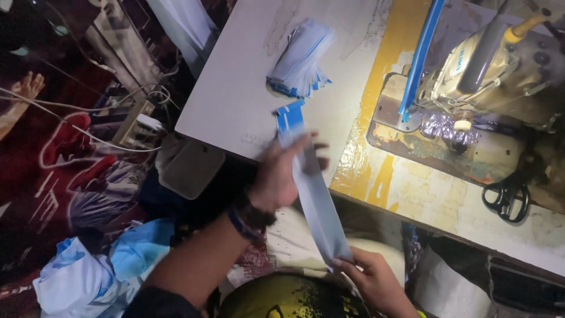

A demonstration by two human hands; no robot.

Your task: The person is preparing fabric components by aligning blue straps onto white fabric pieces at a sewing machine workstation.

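A long pale blue and white fabric strip (315,194) with a bright blue end runs from the white board down toward me. My left hand (281,175), with a dark band on the wrist, grips the strip near its upper part at the board's edge. My right hand (372,277) pinches the strip's lower end near my lap. A fanned stack of similar blue and white pieces (301,58) lies on the white board (235,100), beyond my left hand.
A sewing machine (500,62) stands at the right on a worn yellow table (424,194), with a blue band (421,56) running to it and black scissors (506,197) beside it. A power strip (138,126), cables and a blue cloth heap (88,277) lie at the left.
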